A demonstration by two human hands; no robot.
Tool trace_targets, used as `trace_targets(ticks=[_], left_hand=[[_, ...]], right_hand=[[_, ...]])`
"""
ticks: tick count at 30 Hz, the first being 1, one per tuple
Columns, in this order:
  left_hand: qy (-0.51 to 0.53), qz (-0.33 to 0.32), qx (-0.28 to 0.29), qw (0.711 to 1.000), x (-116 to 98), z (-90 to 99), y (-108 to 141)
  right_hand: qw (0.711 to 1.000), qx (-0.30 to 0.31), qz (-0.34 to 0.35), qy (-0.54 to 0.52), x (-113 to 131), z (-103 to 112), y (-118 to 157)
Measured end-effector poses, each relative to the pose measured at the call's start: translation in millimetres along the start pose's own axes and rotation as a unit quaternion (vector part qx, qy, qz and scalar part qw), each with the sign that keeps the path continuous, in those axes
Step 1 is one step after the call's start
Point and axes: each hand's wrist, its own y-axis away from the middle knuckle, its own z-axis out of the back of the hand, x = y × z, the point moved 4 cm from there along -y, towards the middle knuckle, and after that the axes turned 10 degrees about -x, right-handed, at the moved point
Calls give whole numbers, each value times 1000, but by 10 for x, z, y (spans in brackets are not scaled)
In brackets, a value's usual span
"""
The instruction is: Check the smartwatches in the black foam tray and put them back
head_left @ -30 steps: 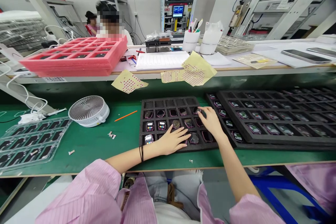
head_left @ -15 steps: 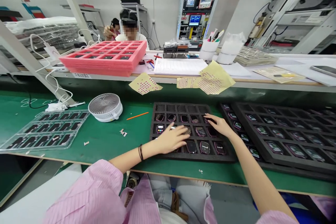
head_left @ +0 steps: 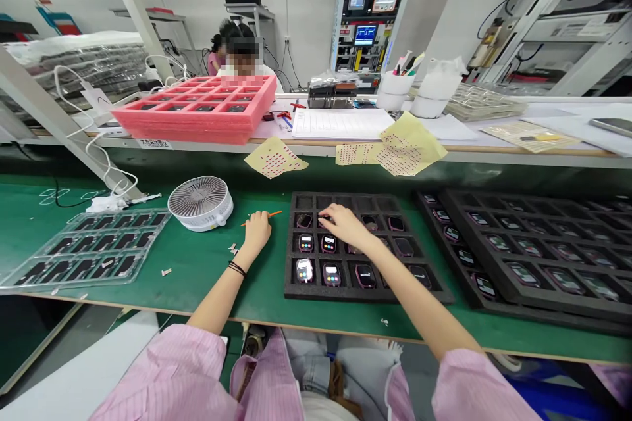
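Observation:
My left hand (head_left: pixel 257 231) is on the green bench with its fingers curled down around a thin orange stick (head_left: pixel 275 214); both ends of the stick show past the hand. My right hand (head_left: pixel 343 222) reaches across a black foam tray (head_left: pixel 288 291) of smartwatch bodies, fingertips at a watch in the second column, fingers a little apart. That watch is mostly hidden under the fingers. Several watches in the left columns have lit screens, such as the front-left watch (head_left: pixel 305 270). Another watch, the front third one (head_left: pixel 365 275), has a dark screen with a small white mark.
A white round fan (head_left: pixel 200 202) and a clear tray of black parts (head_left: pixel 89 247) are on the left. More black foam trays (head_left: pixel 523 243) with watches overlap on the right. Above, a shelf holds pink foam trays (head_left: pixel 192 125). A person sits beyond it.
My left hand has moved left from the foam tray to the orange stick. My right hand has shifted left across the tray. More screens in the left columns now show lit.

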Motion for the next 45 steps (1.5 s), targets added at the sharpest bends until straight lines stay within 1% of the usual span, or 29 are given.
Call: trace_targets(ticks=[2,3,5,8,12,16,20,23,25,26,27,28,29,31,32,33,34,36,38,42,45], left_hand=[[6,-3,-12,1000,23,3,-12],[14,-6,-17,1000,41,6,-23],[34,-13,-17,999,84,3,-51],[55,-22,5,998,143,-21,-91],[72,-26,27,997,143,-45,-106],[94,-16,37,995,78,-83,-72],[134,-2,32,990,30,-117,-31],[182,9,25,983,16,-99,-10],[218,7,21,976,-16,-58,2],[260,11,21,965,-44,-32,10],[324,22,28,945,-80,-6,21],[405,38,43,912,-126,16,37],[493,57,65,866,-183,38,59],[639,87,114,755,-312,84,119],[680,91,138,714,-378,111,155],[707,90,159,683,-435,137,192],[724,92,177,660,-480,160,227],[741,105,207,631,-535,184,286],[744,124,226,616,-549,184,321],[741,137,241,612,-539,169,337],[741,137,240,612,-533,179,338]], right_hand=[[997,33,-21,62,236,-194,-118],[994,52,-39,83,308,-280,-163],[990,69,-72,99,388,-407,-232],[986,74,-112,97,391,-518,-288],[985,60,-151,66,304,-581,-320],[983,28,-180,4,193,-632,-368],[976,-6,-191,-100,125,-734,-401],[957,-27,-199,-207,90,-797,-395],[933,-49,-209,-288,64,-799,-395],[917,-60,-215,-332,55,-789,-400],[897,-69,-221,-377,51,-776,-407],[874,-75,-228,-423,56,-763,-415],[849,-79,-234,-468,69,-752,-423],[794,-81,-244,-550,123,-743,-432],[768,-82,-248,-585,161,-746,-430],[742,-84,-251,-616,202,-753,-423],[719,-86,-253,-642,244,-765,-412],[681,-89,-253,-681,321,-794,-383],[654,-91,-252,-708,378,-819,-353],[624,-85,-249,-736,432,-826,-315],[612,-84,-246,-747,447,-802,-300]])
